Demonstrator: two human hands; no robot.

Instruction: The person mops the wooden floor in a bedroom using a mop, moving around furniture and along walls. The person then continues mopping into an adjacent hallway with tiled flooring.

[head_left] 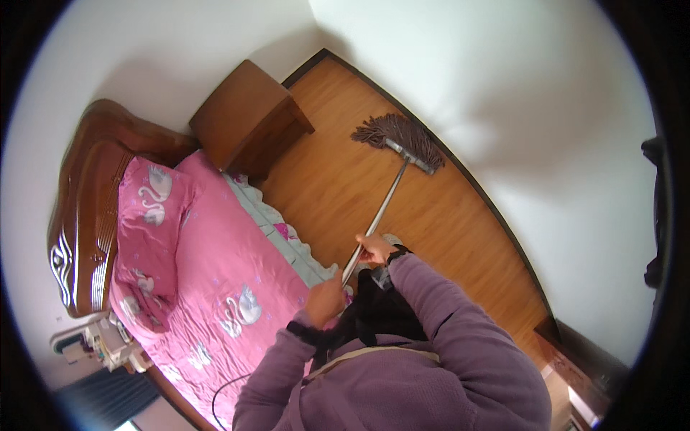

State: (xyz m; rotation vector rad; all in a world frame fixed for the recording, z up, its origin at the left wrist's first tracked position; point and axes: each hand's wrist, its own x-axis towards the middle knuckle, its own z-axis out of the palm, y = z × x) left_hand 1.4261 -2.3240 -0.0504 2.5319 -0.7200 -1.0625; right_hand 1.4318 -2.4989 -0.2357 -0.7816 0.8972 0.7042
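Observation:
A mop (388,194) with a silver metal pole slants away from me toward the far right. Its brown, stringy head (413,136) lies on the wooden floor close to the dark baseboard. My left hand (327,298) is wrapped round the pole near its upper end, beside the bed's edge. Farther down the pole, my right hand (375,248) grips it too. Both arms wear purple sleeves with dark bands at the wrists.
Left of me is a bed (215,251) with pink swan-print bedding and a carved wooden headboard (90,208). A brown nightstand (248,118) stands in the far corner. White walls border the wooden floor (338,194). Dark wooden furniture (568,352) stands at lower right.

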